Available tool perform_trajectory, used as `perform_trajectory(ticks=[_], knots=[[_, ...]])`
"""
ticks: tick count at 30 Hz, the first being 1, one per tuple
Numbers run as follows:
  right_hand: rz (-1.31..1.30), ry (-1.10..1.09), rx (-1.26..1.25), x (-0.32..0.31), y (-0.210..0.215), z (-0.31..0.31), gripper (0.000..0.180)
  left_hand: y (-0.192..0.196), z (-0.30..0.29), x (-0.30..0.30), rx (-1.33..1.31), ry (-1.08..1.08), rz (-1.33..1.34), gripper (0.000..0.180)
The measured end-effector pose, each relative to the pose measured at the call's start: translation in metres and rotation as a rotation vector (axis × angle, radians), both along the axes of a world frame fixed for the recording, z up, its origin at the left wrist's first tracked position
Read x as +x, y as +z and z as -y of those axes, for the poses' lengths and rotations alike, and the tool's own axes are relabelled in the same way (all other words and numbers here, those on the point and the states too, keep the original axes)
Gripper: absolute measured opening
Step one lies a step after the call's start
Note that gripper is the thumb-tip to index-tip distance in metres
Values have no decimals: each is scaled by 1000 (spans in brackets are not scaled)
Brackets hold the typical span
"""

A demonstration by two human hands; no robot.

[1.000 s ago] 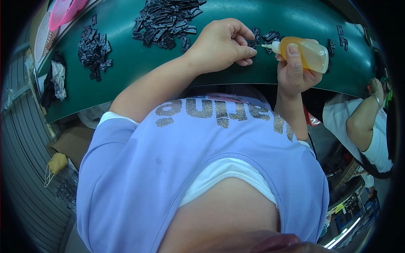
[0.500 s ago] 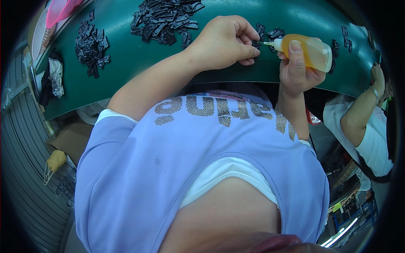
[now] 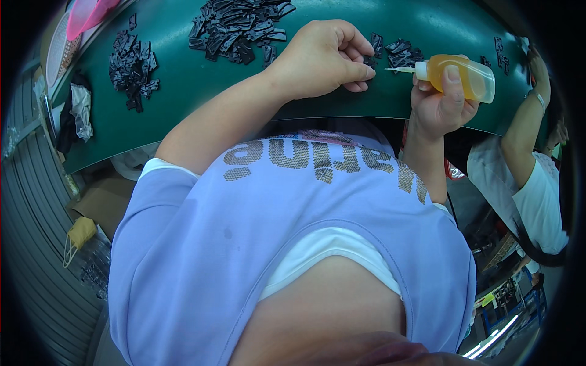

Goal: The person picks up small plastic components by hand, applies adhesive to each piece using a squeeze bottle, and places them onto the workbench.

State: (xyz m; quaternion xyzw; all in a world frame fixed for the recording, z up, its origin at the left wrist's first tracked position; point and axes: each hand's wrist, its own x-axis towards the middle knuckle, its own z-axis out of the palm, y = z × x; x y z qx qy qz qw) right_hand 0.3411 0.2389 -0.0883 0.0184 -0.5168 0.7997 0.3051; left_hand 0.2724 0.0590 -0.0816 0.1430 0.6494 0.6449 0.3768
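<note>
Two hands are at work over the green desk (image 3: 183,79). The left hand (image 3: 323,58) rests knuckles-up near the front edge, its fingers (image 3: 357,70) curled down and pinching a small black part (image 3: 370,61) against the surface. The right hand (image 3: 439,104) grips one squeeze bottle (image 3: 461,76) of amber liquid, lying sideways, thumb pressed on its side; its thin nozzle points at the pinched part and stops just short of it.

I count three gatherings of black plastic parts: a big heap (image 3: 238,27) at the far middle, a smaller pile (image 3: 131,67) toward the left end, and a little cluster (image 3: 400,52) just beyond the bottle's tip. A few loose ones (image 3: 502,52) lie farther right.

Between the heaps the green top lies bare, a wide strip running along the near edge to the left of the arm. At the left end a crumpled rag (image 3: 79,113) hangs by the rim, and something pink (image 3: 85,15) sits at the far corner. Another person in a white shirt (image 3: 537,195) stands at the right end, arm raised to the desk. Below left, a corrugated metal wall (image 3: 36,244).
</note>
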Motion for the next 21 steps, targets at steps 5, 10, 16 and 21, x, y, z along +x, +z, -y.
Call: perform_trajectory(ticks=[5, 10, 16, 21], knots=[[-10, 45, 118, 5, -8, 3, 13, -1, 1, -1, 1, 4, -8, 25], [15, 41, 230, 6, -6, 5, 15, 0, 1, -1, -7, 2, -22, 25], [35, 14, 259, 7, -6, 6, 12, 2, 0, 0, -28, 0, -22, 25], [33, 28, 271, 6, -5, 7, 14, 1, 0, -1, -25, 3, -23, 24]])
